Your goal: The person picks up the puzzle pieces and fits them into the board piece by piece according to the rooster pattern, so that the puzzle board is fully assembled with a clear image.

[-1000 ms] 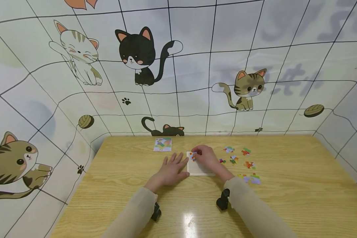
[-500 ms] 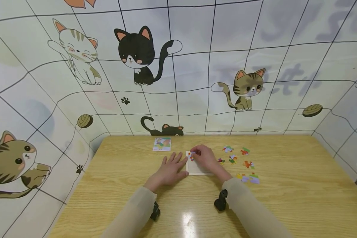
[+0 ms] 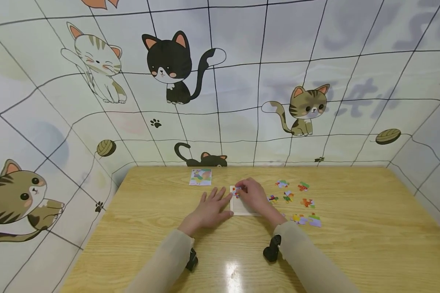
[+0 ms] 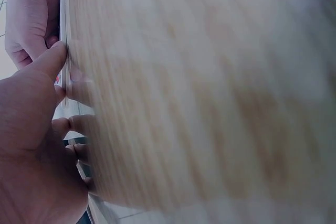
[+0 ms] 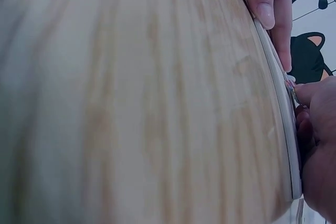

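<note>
Beyond the left hand (image 3: pixel 210 209) lies a small picture card (image 3: pixel 200 177), and that hand is open, its fingers spread on the table (image 3: pixel 161 219), with thumb and forefinger touching the left edge of a pale, shallow tray (image 3: pixel 243 207). In the tray's far left corner a colourful puzzle piece (image 3: pixel 236 192) is pinched by the bent fingers of the right hand (image 3: pixel 254 196), which hides much of the tray's right side. Further right lie loose pieces (image 3: pixel 288 197), their prints too small to make out.
</note>
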Motion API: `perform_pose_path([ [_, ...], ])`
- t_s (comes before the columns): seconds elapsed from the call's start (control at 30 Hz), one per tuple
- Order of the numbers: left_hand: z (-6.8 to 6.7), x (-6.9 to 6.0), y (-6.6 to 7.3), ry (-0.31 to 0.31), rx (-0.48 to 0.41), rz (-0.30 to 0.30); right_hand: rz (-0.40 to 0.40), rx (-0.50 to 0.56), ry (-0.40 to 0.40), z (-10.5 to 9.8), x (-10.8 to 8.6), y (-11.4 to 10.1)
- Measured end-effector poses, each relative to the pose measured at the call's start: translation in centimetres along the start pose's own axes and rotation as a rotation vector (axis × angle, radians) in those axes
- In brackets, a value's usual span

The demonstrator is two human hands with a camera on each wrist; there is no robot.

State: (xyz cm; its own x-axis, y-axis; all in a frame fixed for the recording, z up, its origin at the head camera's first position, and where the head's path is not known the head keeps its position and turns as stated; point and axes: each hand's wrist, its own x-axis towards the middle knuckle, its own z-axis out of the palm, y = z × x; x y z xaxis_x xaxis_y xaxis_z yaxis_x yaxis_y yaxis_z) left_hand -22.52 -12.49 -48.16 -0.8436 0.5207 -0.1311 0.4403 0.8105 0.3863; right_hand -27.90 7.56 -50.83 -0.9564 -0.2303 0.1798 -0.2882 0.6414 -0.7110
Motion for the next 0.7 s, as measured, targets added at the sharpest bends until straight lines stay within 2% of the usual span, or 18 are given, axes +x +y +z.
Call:
perform_pose_path([
  [0.2, 0.01, 0.04, -0.11, -0.001, -0.002, 0.003, -0.038, -0.001, 0.009, 0.09, -0.26, 0.03],
  [0.5, 0.21, 0.02, -0.17, -0.003, -0.016, 0.011, -0.014, 0.0, 0.007, 0.11, -0.5, 0.18],
  [0.7, 0.05, -0.03, -0.05, 0.002, -0.017, 0.011, -0.054, 0.011, -0.054, -0.61, -0.38, 0.69],
])
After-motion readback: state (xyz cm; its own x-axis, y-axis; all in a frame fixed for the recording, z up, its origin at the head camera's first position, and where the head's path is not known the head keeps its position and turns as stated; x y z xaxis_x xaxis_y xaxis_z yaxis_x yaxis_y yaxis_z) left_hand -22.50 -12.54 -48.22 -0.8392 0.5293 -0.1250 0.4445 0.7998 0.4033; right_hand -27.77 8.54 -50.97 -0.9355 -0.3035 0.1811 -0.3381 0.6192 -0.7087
